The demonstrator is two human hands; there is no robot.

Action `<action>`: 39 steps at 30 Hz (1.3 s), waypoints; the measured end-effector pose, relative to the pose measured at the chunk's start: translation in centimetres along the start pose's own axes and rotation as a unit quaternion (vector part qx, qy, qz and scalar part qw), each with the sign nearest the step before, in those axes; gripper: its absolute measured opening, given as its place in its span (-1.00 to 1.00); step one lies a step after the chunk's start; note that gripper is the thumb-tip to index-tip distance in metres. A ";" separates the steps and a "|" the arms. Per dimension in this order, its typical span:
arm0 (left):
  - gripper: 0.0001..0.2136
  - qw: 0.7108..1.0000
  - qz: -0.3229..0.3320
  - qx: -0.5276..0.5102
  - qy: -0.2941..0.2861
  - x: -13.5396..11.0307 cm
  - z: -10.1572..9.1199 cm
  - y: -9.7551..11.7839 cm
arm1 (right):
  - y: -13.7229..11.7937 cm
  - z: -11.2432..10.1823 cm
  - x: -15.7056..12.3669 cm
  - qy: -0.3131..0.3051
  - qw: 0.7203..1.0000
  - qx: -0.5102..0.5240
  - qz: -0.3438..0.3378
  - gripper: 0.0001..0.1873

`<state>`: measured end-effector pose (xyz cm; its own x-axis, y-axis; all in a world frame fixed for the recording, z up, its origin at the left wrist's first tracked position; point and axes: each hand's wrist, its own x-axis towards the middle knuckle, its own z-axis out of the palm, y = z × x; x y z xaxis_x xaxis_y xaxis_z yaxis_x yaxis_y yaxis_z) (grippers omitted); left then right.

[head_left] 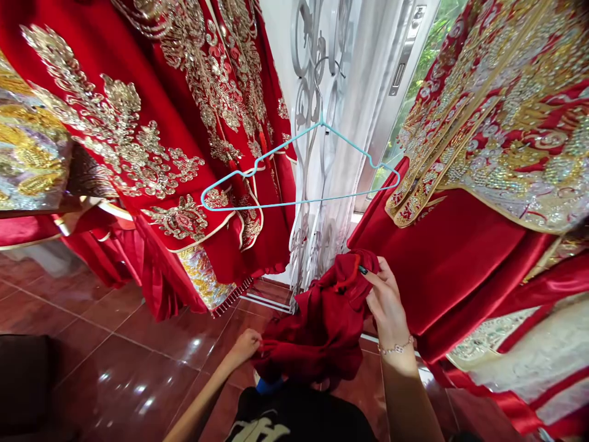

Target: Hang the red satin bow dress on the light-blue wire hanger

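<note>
The right hand [386,304] is closed on a bunched part of the red cloth [317,325], with the fingers near its upper edge. The left hand [247,345] pinches the same cloth at its left side. This cloth is in the lower middle of the frame, hanging in folds between both hands. On the right wrist there is a thin bracelet [398,347]. Above the cloth, at the upper centre, a light blue hanger [294,202] hangs in front of white metal scrollwork [301,245]. A red garment with gold embroidery [124,123] fills the upper left, and a beaded garment [510,147] the upper right. Shiny tiles [138,362] cover the lower left floor.
</note>
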<state>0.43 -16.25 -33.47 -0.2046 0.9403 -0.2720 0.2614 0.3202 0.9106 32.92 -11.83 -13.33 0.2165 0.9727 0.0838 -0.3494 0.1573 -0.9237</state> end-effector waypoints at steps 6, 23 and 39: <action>-0.90 0.996 0.004 -0.083 0.012 1.6 -0.9 2.1 | 0.8 -0.1 0.2 0.018 0.998 0.048 0.020 -0.61; -0.86 0.920 -0.030 -0.289 0.264 0.3 -3.1 2.1 | 4.3 -3.6 0.9 0.166 0.957 -0.197 -0.132 -0.58; -0.83 0.881 -0.148 -0.291 0.341 0.9 -3.3 -0.4 | 6.4 -1.2 -0.8 0.137 0.988 -0.032 -0.070 -0.28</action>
<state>-3.02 -15.91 -33.09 -0.7544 0.4728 -0.4553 -0.3869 0.2401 0.8903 31.60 -11.79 -19.72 0.5005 0.8581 0.1151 -0.2420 0.2663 -0.9330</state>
